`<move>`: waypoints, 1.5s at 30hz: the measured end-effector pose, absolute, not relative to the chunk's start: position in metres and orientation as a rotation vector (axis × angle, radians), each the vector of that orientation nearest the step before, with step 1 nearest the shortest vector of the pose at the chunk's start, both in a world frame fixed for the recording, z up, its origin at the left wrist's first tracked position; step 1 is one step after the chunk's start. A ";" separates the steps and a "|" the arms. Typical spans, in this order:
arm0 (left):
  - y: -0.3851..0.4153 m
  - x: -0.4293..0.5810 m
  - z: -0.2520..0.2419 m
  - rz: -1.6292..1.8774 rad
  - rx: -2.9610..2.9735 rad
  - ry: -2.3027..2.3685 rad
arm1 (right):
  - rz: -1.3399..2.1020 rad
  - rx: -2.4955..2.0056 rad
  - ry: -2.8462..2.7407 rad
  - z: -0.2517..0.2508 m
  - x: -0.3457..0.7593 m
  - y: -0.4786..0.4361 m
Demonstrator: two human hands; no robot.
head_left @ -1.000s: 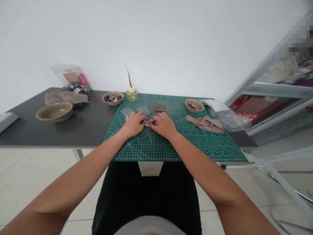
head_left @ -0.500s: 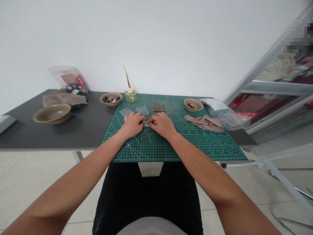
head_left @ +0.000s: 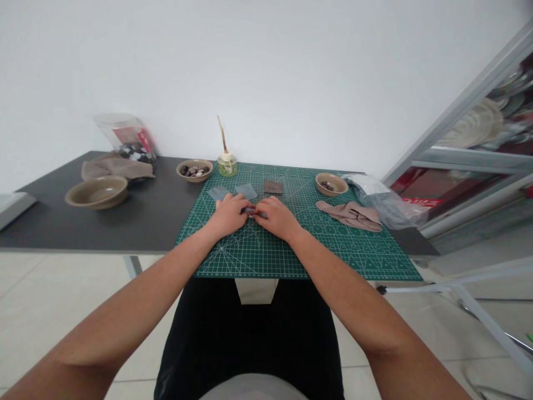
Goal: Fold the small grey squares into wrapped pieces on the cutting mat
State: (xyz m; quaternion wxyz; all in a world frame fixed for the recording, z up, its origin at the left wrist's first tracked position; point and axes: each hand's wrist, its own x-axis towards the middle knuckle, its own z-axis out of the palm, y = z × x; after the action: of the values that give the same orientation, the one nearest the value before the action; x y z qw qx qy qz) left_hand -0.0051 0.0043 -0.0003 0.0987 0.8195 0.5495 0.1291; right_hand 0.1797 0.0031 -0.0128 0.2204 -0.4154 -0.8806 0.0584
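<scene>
Over the green cutting mat, my left hand and my right hand meet with fingers bent and pinched. Between the fingertips lies a small greyish piece, mostly covered by the fingers; its kind is too small to make out. Just beyond the hands are two pale blue-grey sheets and a brown square block, all flat on the mat.
Back left are a bowl of dark and pale stones and a glass bottle with a brush. To the right lie a bowl, a brown cloth and a plastic bag. Another bowl stands left.
My hands have drawn slightly closer together, covering more of the small greyish piece. The whole view has shifted a little, so the table items appear slightly to the right.
</scene>
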 end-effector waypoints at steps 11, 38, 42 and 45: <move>0.005 -0.006 -0.003 0.404 2.435 1.613 | 0.052 -1.428 -2.248 -0.017 0.180 0.003; 0.005 -0.006 -0.004 0.412 2.433 1.609 | 0.186 -1.183 -2.350 -0.018 0.181 0.006; 0.004 -0.005 -0.003 0.408 2.458 1.600 | 0.125 -1.349 -2.257 -0.018 0.180 0.003; 0.004 -0.005 -0.003 0.414 2.453 1.596 | 0.090 -1.398 -2.226 -0.020 0.180 0.005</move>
State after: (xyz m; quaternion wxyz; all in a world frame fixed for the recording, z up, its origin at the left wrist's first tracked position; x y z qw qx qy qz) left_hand -0.0055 0.0043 -0.0032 0.0928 0.8263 0.5377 0.1395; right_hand 0.1797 0.0051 -0.0199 0.2528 -0.5143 -0.8189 0.0330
